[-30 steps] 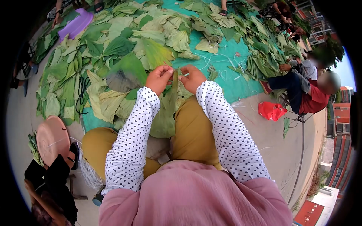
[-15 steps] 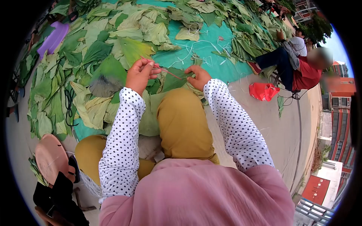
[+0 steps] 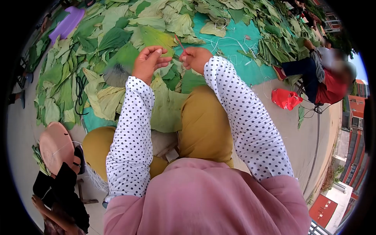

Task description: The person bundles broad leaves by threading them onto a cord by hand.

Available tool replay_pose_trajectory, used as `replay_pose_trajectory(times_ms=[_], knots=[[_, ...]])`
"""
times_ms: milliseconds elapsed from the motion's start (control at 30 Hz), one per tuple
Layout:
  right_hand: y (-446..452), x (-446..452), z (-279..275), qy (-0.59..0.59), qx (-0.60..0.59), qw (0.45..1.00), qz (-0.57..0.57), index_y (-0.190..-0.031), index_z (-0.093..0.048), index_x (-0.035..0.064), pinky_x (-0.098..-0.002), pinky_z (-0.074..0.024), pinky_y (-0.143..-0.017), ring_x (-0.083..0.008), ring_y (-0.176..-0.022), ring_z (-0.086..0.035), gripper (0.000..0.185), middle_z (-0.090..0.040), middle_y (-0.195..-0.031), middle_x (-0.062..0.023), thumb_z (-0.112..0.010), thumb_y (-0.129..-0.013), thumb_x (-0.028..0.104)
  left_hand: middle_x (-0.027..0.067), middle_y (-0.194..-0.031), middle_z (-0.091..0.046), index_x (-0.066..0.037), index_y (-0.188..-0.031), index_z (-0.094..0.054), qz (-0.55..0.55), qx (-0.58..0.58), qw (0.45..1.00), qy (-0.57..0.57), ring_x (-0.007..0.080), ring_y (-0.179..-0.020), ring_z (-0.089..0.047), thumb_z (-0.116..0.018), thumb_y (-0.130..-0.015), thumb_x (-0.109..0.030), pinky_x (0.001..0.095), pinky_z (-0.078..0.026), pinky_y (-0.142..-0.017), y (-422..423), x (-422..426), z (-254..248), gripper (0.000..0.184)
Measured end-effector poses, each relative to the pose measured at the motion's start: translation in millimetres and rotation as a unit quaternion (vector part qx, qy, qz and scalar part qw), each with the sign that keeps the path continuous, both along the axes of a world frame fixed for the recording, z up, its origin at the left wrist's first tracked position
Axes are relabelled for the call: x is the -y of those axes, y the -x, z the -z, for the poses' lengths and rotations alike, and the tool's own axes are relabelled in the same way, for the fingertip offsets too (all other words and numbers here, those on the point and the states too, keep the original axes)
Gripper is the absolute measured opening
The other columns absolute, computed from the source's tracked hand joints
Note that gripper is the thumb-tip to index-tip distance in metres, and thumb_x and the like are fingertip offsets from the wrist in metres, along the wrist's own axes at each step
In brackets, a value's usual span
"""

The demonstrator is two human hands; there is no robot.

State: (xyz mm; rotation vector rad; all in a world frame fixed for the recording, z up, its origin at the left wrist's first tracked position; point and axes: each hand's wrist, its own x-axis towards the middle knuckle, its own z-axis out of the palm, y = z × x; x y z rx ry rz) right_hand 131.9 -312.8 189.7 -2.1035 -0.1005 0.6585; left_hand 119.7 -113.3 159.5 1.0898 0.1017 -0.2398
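Observation:
My right hand [image 3: 197,60] pinches a thin red string [image 3: 179,43], whose short end sticks up above the fingers. Close beside it on the left, my left hand [image 3: 150,63] has its fingers curled and the thumb against them. Whatever it may hold does not show. Both hands are above a spread of large green leaves [image 3: 172,105], near a yellow-green leaf [image 3: 156,39]. One leaf with a dark grey patch [image 3: 116,74] lies left of my left hand.
Leaves cover a green sheet [image 3: 244,70], with white strings [image 3: 231,43] on it. A red plastic bag [image 3: 286,98] lies on the right near a seated person [image 3: 333,86]. On the left are a purple basin [image 3: 67,25], a dark cord [image 3: 79,94] and a pinkish round stool [image 3: 56,145].
The red string stretched between both hands before; now it points up from my right hand. My right hand has come closer to my left and turned. The view has shifted slightly.

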Motion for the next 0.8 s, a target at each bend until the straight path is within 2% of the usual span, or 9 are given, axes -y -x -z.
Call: replay_pose_trajectory(times_ms=[100,200,267,333,433,533,567,633,800], knots=[[8,2,15,0.057,0.046,0.996,0.053,-0.102,-0.063,0.0058,-0.0274,-0.0484,-0.068,-0.0122,-0.069,-0.056,0.018,-0.06,-0.077,-0.0036,-0.052,-0.093,0.017,0.0085,-0.103,-0.064,-0.004,-0.111,-0.055,-0.12,-0.085,0.951,-0.272,0.0185,-0.086,-0.065,-0.055,-0.091,-0.016,0.0314,-0.052,-0.073,-15,-46,92,0.024],[12,6,24,0.162,0.092,0.98,-0.067,-0.101,-0.064,0.0063,-0.0284,-0.0478,-0.067,-0.0124,-0.068,-0.055,0.019,-0.06,-0.075,-0.0047,-0.052,-0.092,0.018,0.0111,-0.11,-0.063,-0.009,-0.119,-0.054,-0.008,-0.111,0.867,-0.485,0.0249,-0.102,-0.061,-0.053,-0.09,-0.019,0.0388,-0.048,-0.086,4,-61,204,0.03],[15,4,24,0.149,0.089,0.983,-0.053,-0.101,-0.064,0.007,-0.0294,-0.0472,-0.067,-0.013,-0.067,-0.055,0.018,-0.059,-0.074,-0.0051,-0.053,-0.092,0.018,0.0109,-0.114,-0.062,-0.011,-0.122,-0.054,0.051,-0.118,0.832,-0.54,0.0257,-0.106,-0.059,-0.053,-0.09,-0.021,0.04,-0.045,-0.091,36,-40,205,0.033],[16,2,25,0.153,0.077,0.981,-0.086,-0.102,-0.064,0.0085,-0.0303,-0.0467,-0.067,-0.0142,-0.068,-0.055,0.018,-0.059,-0.074,-0.0053,-0.053,-0.092,0.018,0.0116,-0.118,-0.06,-0.013,-0.127,-0.051,0.084,-0.07,0.672,-0.733,0.0254,-0.111,-0.056,-0.054,-0.089,-0.023,0.038,-0.04,-0.099,66,-19,181,0.04],[17,-1,29,0.169,0.065,0.974,-0.134,-0.101,-0.064,0.01,-0.0315,-0.0466,-0.069,-0.0164,-0.07,-0.056,0.017,-0.06,-0.075,-0.0062,-0.052,-0.092,0.018,0.0134,-0.119,-0.06,-0.012,-0.129,-0.05,0.126,-0.114,0.644,-0.746,0.0237,-0.114,-0.054,-0.057,-0.086,-0.027,0.0357,-0.037,-0.102,67,-15,164,0.046],[18,-4,29,0.198,0.072,0.962,-0.174,-0.1,-0.064,0.0105,-0.0324,-0.0466,-0.07,-0.0191,-0.071,-0.057,0.016,-0.061,-0.075,-0.0074,-0.053,-0.092,0.018,0.0117,-0.112,-0.062,-0.01,-0.119,-0.056,0.213,-0.129,0.752,-0.61,0.0246,-0.105,-0.058,-0.062,-0.081,-0.025,0.0349,-0.042,-0.095,40,-26,184,0.041],[18,-9,18,0.218,0.052,0.956,-0.188,-0.099,-0.063,0.0104,-0.0344,-0.047,-0.073,-0.0225,-0.076,-0.06,0.015,-0.063,-0.081,-0.0089,-0.053,-0.091,0.019,0.0117,-0.112,-0.062,-0.01,-0.119,-0.056,0.212,-0.127,0.752,-0.611,0.0246,-0.105,-0.058,-0.062,-0.081,-0.025,0.0349,-0.042,-0.095,31,-27,199,0.041],[16,-10,19,0.247,0.045,0.946,-0.205,-0.099,-0.064,0.0108,-0.035,-0.0472,-0.075,-0.0238,-0.08,-0.061,0.015,-0.064,-0.084,-0.0093,-0.054,-0.091,0.02,0.008,-0.1,-0.064,-0.007,-0.107,-0.058,0.102,-0.055,0.888,-0.446,0.0218,-0.091,-0.059,-0.065,-0.077,-0.021,0.0326,-0.045,-0.085,19,-24,203,0.034],[5,-15,19,0.358,-0.018,0.9,-0.246,-0.105,-0.062,0.0147,-0.0383,-0.0461,-0.085,-0.0272,-0.098,-0.06,0.018,-0.064,-0.099,-0.0101,-0.052,-0.092,0.022,0.0055,-0.091,-0.065,-0.003,-0.101,-0.056,0.032,-0.041,0.969,-0.24,0.012,-0.084,-0.058,-0.063,-0.077,-0.007,0.0275,-0.046,-0.076,3,-15,135,0.025]])
